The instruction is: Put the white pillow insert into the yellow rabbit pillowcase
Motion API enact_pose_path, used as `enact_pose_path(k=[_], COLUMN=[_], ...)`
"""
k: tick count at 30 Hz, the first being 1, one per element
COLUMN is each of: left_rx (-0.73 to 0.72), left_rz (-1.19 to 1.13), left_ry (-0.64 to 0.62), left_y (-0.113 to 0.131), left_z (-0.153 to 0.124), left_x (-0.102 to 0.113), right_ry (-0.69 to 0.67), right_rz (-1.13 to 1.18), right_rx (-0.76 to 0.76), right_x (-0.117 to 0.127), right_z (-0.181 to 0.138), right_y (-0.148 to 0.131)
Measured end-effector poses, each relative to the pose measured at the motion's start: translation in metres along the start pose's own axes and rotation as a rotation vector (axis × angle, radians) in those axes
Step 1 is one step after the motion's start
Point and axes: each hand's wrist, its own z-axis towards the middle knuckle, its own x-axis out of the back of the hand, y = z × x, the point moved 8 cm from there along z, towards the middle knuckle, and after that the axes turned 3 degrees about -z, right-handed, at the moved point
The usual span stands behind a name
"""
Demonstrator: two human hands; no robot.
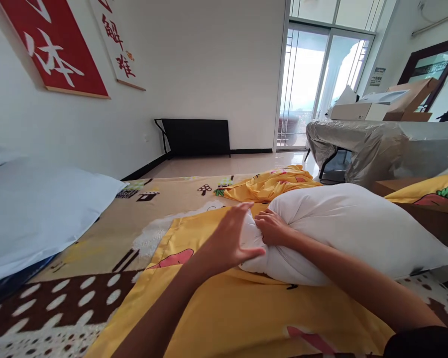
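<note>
We clench white pillow (343,223) in right hand (274,227), grip tight; left hand (227,238), grip spread wide, empty, over yellow cloth (246,313).

White pillow (347,223): plain, plump, mostly smooth, with soft wrinkles along the top.
Pillow pose: flat on its broad side, stretched crosswise, a pointed corner toward the right edge of the view.
Pinched end: the left end is squeezed narrow, creases fanning out from it; the spot is partly covered, so how deep the fold goes is hard to tell.
Pillow place: left part on the yellow cloth (224,308), right corner reaching past it.
Cloth look: pinkish-red printed shapes, one toward the left, one near the bottom.
Cloth pose: spread mostly flat, lightly rumpled.
</note>
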Motion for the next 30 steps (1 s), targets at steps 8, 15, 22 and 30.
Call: enact_pose_path(k=[8,15,22,30], left_rx=[0.051,0.168,0.146,0.178], left_rz=[0.149,-0.324,-0.304,-0.313], left_ry=[-0.012,0.104,0.164,0.252], left_y=[-0.047,-0.087,-0.091,-0.093], left_z=[0.011,0.005,0.003,0.004], left_x=[-0.061,-0.056,-0.051,-0.058], right_ry=[0.068,0.001,-0.142,-0.361], right_rz=[-0.033,-0.174,0.003,-0.115], right_rx=[0.035,0.063,0.064,-0.027], right_x=[-0.003,0.004,0.034,0.029], right_z=[-0.009,-0.018,-0.017,-0.066], right_y=[-0.009,-0.026,-0.018,-0.011])
